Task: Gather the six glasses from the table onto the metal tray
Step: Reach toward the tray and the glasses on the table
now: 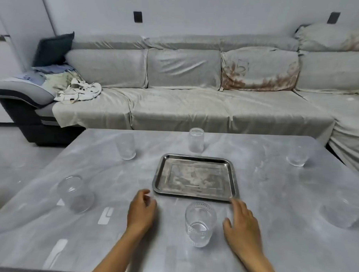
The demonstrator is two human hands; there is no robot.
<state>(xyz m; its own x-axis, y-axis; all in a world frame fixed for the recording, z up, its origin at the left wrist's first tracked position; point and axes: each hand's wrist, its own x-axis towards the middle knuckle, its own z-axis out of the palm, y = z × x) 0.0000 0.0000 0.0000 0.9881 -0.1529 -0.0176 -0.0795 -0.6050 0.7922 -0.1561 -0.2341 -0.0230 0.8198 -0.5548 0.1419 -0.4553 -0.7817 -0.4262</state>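
Note:
A bare metal tray (195, 194) lies in the middle of the grey marble table (274, 200). Several clear glasses stand around it. A ribbed glass (200, 224) stands just in front of the tray, between my hands. Others are a front-left glass (76, 194), a back-left glass (125, 146), a glass behind the tray (196, 139), a back-right glass (297, 156) and a front-right glass (340, 212). My left hand (141, 209) hovers left of the ribbed glass, fingers loosely curled and holding nothing. My right hand (242, 221) is spread to its right, holding nothing.
A long grey covered sofa (196, 104) runs behind the table and turns along the right side. Crumpled clothes (78, 90) and a dark cushion (53, 49) lie at its left end. Grey floor shows to the left of the table.

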